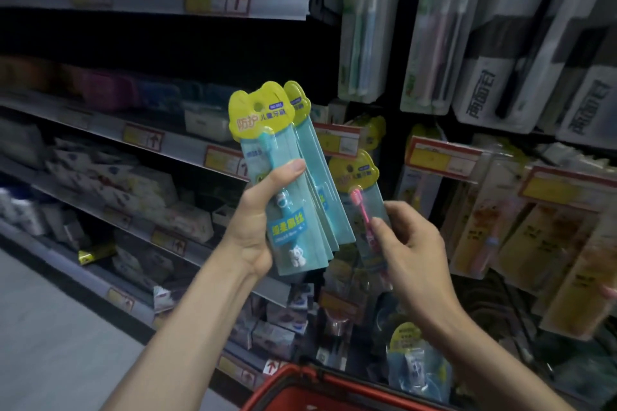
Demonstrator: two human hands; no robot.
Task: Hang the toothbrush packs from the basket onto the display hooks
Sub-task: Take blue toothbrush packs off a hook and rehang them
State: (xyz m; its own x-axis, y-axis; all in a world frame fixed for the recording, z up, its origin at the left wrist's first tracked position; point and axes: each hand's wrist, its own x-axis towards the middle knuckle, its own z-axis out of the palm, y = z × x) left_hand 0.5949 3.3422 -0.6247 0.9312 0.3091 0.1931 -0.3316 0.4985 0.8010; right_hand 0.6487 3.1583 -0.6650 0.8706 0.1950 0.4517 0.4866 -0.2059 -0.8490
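The left hand (260, 223) gripped a fanned stack of blue toothbrush packs (293, 177); the right hand (409, 240) pinched a pink toothbrush pack (362, 197) before the display; light, stiff, slippery cards, probably best held low.

A dim shop aisle. Left of the left hand (257, 227) run grey metal shelves (100, 127), their edges carrying yellow-and-red price labels (143, 137), stocked with blurred white boxes (150, 190). Below that hand lies pale grey floor (40, 327). Above the right hand (412, 243) rises a black upright panel (405, 43).
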